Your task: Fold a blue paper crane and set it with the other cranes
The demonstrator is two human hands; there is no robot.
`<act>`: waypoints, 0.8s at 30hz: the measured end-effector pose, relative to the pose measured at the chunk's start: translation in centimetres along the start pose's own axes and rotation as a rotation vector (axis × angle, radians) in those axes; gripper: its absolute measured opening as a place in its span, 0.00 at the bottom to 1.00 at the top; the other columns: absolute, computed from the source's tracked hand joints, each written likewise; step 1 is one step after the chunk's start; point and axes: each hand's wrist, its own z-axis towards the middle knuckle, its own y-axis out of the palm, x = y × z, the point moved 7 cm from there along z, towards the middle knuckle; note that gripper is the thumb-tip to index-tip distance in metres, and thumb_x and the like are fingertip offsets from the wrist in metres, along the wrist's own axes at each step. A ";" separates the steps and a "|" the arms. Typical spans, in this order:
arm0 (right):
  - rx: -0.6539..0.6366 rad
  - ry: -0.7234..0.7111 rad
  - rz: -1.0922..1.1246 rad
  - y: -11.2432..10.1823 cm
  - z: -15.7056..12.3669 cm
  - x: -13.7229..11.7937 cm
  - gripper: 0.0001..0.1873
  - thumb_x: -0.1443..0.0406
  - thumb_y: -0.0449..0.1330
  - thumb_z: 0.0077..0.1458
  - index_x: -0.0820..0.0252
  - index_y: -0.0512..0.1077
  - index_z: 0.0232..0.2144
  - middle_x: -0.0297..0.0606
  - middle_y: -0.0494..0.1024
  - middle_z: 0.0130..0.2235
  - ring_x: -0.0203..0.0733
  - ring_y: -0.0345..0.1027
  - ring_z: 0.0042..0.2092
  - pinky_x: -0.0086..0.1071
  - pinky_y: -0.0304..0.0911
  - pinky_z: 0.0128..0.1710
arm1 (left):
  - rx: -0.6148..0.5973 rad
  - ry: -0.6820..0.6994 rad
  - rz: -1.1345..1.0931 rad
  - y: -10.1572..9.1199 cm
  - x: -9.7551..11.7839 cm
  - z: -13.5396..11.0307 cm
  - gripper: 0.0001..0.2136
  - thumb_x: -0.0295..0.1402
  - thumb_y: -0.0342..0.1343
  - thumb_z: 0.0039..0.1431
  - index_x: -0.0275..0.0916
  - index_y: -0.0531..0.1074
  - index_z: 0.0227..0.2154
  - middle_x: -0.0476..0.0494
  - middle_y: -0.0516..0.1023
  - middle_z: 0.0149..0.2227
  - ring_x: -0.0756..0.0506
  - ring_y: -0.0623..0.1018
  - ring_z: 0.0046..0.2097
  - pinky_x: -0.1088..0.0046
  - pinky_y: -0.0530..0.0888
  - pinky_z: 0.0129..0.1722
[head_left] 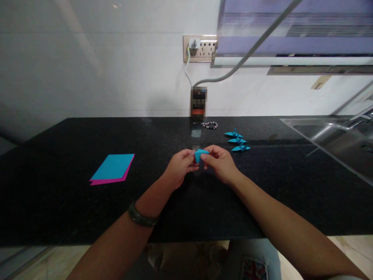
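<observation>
A small folded piece of blue paper (pixel 200 154) is pinched between both hands just above the black counter (pixel 58 194). My left hand (pixel 180 168) grips its left side with closed fingers. My right hand (pixel 220 163) holds its right side, thumb and fingers pressed together. A dark band circles my left wrist. Three finished blue paper cranes (pixel 237 140) lie in a row on the counter just right of and behind my hands.
A stack of blue and pink paper sheets (pixel 112 168) lies on the counter's left. A bead bracelet (pixel 210 125) and a phone (pixel 198 103) leaning on the wall sit at the back. A steel sink (pixel 335 136) is at the right. A wall socket (pixel 200 48) holds a charger.
</observation>
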 end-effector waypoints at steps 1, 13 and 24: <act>0.033 -0.006 -0.016 -0.3 0.1 -0.1 0.13 0.60 0.64 0.40 0.62 0.66 0.26 0.29 0.69 0.23 0.28 0.59 0.20 0.24 0.58 0.19 | 0.039 0.042 -0.001 -0.4 0.3 0.1 0.10 0.38 0.56 0.47 0.34 0.68 0.27 0.50 0.70 0.24 0.53 0.72 0.28 0.76 0.71 0.30; 0.038 -0.006 -0.073 -0.3 -0.1 -0.3 0.12 0.59 0.62 0.42 0.63 0.69 0.26 0.31 0.70 0.20 0.30 0.61 0.19 0.26 0.59 0.20 | 0.101 0.169 0.000 -1.3 0.9 0.3 0.12 0.32 0.63 0.39 0.33 0.72 0.30 0.48 0.76 0.26 0.52 0.74 0.27 0.75 0.72 0.31; 0.025 0.006 -0.092 -0.3 -0.1 -0.1 0.13 0.60 0.62 0.42 0.64 0.73 0.29 0.33 0.72 0.19 0.30 0.63 0.19 0.26 0.60 0.20 | 0.079 0.194 0.028 -1.2 1.1 0.3 0.12 0.31 0.62 0.40 0.34 0.70 0.30 0.49 0.74 0.25 0.52 0.74 0.27 0.75 0.71 0.29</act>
